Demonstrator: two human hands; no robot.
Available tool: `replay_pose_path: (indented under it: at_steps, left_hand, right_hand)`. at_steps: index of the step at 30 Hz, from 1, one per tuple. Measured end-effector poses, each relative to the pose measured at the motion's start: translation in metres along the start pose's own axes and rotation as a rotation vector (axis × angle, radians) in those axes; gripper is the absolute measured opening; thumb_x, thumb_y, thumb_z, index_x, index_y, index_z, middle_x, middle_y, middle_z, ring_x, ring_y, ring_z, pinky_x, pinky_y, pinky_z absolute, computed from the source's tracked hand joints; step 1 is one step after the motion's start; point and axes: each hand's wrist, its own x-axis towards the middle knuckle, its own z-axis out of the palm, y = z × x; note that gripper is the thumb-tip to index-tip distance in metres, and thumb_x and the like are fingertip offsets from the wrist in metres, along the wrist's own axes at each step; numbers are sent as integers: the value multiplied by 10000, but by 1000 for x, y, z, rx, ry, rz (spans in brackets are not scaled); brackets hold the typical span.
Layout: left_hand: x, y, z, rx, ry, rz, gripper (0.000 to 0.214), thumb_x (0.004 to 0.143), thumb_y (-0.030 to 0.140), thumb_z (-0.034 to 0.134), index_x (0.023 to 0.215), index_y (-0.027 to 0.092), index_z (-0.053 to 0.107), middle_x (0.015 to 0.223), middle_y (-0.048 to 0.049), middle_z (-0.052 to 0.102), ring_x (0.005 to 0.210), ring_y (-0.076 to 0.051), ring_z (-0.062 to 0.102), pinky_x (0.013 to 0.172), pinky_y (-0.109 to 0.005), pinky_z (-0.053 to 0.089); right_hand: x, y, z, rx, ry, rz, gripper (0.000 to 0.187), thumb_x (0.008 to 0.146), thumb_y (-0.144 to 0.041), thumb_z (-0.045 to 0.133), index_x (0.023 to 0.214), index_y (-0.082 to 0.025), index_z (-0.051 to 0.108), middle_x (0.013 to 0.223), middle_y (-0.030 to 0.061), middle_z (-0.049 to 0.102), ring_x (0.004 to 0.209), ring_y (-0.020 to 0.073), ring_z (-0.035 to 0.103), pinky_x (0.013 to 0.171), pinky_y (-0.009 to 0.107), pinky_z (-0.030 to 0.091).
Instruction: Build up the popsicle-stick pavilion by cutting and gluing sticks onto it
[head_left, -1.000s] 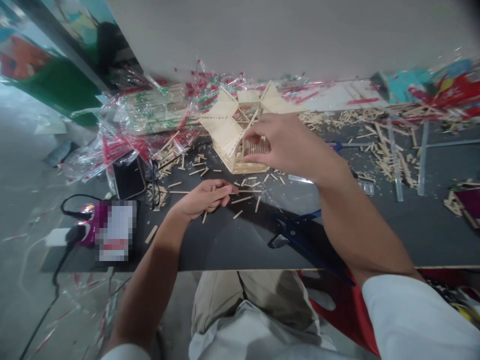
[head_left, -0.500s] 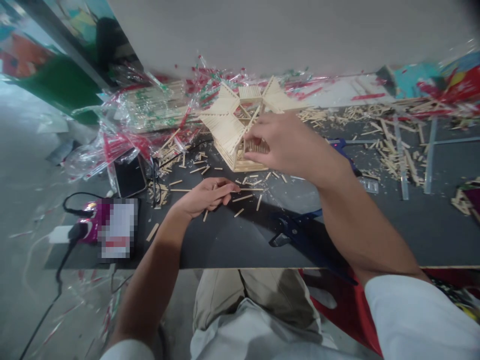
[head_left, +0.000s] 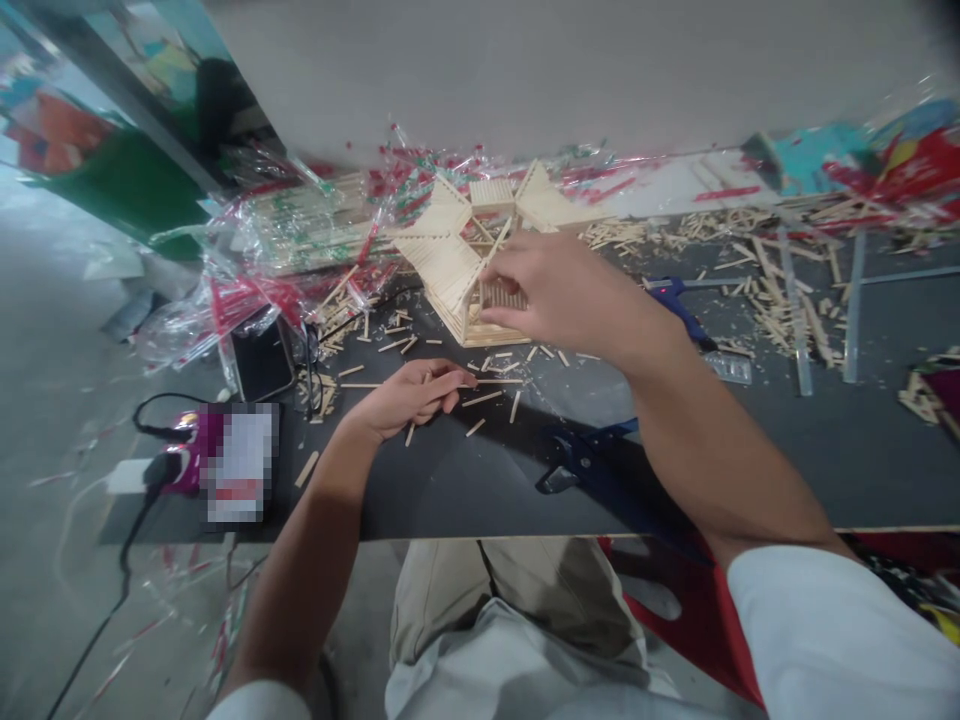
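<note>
Both unmoved: right hand (head_left: 559, 295) at wooden model (head_left: 444, 264), left hand (head_left: 418, 394) over stick (head_left: 499, 381); grips unclear.

"How many stick models (head_left: 442, 265) you got?"
"Just one. You've also got one glue gun (head_left: 670, 291), one dark blue cutter (head_left: 589, 463), one green bin (head_left: 127, 185), one left hand (head_left: 420, 394), one right hand (head_left: 559, 292)."
"And loose sticks (head_left: 482, 398)?"
"Too many to count lol."

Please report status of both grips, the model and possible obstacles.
Left grip over thin wooden stick, hold unclear. Right grip at front of stick-built model, contact unclear. Its top centre open. Blue cutters, loose stick pieces nearby.
</note>
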Motion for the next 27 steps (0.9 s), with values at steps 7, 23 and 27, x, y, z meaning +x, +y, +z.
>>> replay_pose_path:
  at_steps: [7,23,27]
  left_hand:
    - [0,1,1,12,-2,4,345,1018,462,695,1141,140,704,690,48,544,441,-15,233,425,-189,145]
    - [1,0,2,-60,42,68,416,948,493,791,1130,128,709,650,63,528,429,-2,207,414,-191,107]
    - [-2,-2,8,-176,70,240,696,869,511,855,1428,172,617,637,94,498,450,-19,189,422,-185,118]
  right_hand:
    - [-3,-2,-11,-18,-2,-7,276,877,-218,771,1150,-210,734,1135,122,756,1073,329,696,889,433,521]
    - [-5,-16,-5,-44,-90,-73,248,926,-151,644,1136,-208,765,1044,85,792,952,255,705,749,349,421]
    - [-7,-13,-11,-46,-53,-29,283,921,-161,679,1188,-198,767,1014,82,787,931,263,712,778,368,451]
